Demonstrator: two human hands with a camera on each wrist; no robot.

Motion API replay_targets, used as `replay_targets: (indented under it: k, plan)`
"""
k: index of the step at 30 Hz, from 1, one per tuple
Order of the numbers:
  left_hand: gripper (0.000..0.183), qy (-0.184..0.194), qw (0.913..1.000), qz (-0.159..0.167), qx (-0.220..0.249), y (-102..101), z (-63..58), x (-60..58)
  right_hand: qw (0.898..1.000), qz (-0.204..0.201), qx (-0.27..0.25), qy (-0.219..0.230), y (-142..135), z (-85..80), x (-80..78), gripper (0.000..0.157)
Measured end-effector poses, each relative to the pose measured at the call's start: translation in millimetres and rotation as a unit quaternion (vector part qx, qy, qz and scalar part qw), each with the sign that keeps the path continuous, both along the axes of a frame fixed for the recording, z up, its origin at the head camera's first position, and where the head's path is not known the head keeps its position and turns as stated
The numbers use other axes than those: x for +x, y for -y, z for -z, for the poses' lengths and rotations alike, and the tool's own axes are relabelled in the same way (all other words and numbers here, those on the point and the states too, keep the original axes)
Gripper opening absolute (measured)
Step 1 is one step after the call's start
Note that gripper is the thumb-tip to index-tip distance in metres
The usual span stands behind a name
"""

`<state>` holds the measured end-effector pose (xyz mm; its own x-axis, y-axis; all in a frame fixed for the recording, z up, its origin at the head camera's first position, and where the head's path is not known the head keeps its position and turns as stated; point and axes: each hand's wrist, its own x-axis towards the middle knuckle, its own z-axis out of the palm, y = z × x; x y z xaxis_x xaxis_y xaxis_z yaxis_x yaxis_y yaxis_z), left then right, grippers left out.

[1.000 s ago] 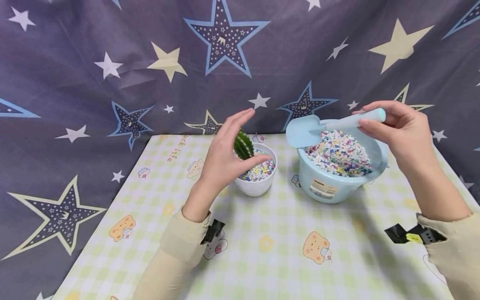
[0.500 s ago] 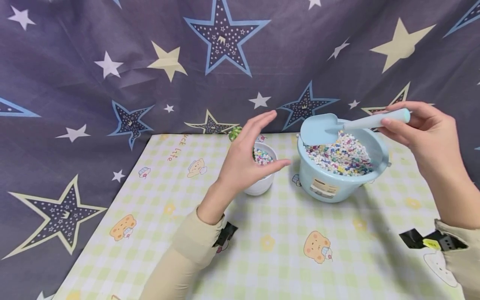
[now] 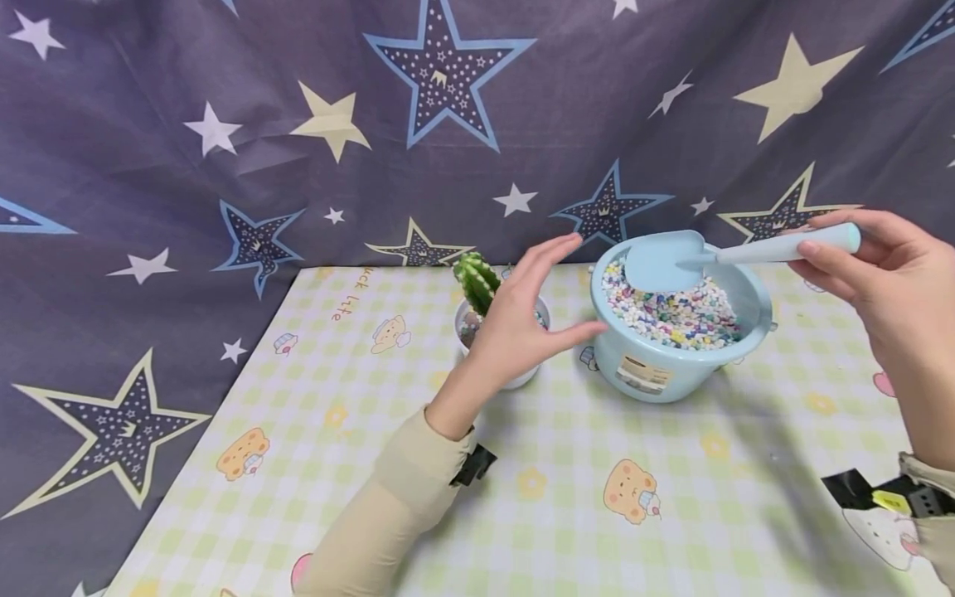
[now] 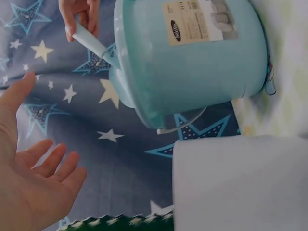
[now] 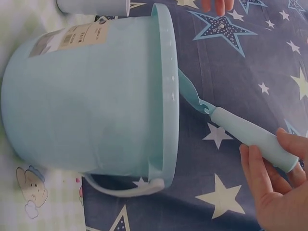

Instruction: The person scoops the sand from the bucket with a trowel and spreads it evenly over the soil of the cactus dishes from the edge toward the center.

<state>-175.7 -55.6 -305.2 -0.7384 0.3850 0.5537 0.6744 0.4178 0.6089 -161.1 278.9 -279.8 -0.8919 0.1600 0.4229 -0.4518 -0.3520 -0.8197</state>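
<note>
My right hand [image 3: 895, 282] pinches the handle of a light blue toy shovel [image 3: 664, 262] between thumb and fingers. The shovel's blade is over the mouth of a light blue bucket [image 3: 656, 377], which holds many small multicoloured pebbles [image 3: 682, 319]. My left hand [image 3: 518, 323] is held with fingers spread and thumb apart, holding nothing, its thumb tip near the bucket's left side in the head view. Behind that hand stands a white pot [image 3: 460, 319] with a green cactus [image 3: 476, 282]; the hand hides much of the pot. In the left wrist view the white pot [image 4: 240, 183] fills the lower right.
A checked tablecloth [image 3: 358, 497] with cartoon prints covers the table. Behind it hangs a dark curtain [image 3: 261, 83] patterned with stars. The bucket's white handle [image 5: 125, 192] hangs down at its side. Both wrists wear black camera mounts [image 3: 473, 466].
Both hands have moved to the right, the left one from over the pot toward the bucket. The shovel has travelled right with the right hand, its blade now farther over the bucket.
</note>
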Motion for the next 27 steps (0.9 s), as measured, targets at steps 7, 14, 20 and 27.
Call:
replay_targets:
  k: [7, 14, 20, 27]
  plan:
    - [0.088, 0.029, 0.9996, -0.003, -0.002, -9.4, 9.8, -5.8, 1.000, -0.003, -0.015, 0.000, -11.1, 6.9, 2.6, 0.030]
    - [0.090, 0.062, 0.9980, -0.007, -0.007, -18.7, 18.4, -10.9, 1.000, -0.012, -0.019, -0.018, -21.2, 10.9, 3.9, 0.029]
    - [0.092, 0.092, 0.9958, 0.005, 0.002, -27.0, 25.3, -13.4, 1.000, 0.005, -0.003, -0.010, -28.9, 15.7, 5.6, 0.027]
    - [0.093, 0.107, 0.9941, 0.015, 0.011, -36.2, 35.1, -15.4, 0.998, 0.042, 0.031, 0.024, -37.9, 17.4, 9.6, 0.026]
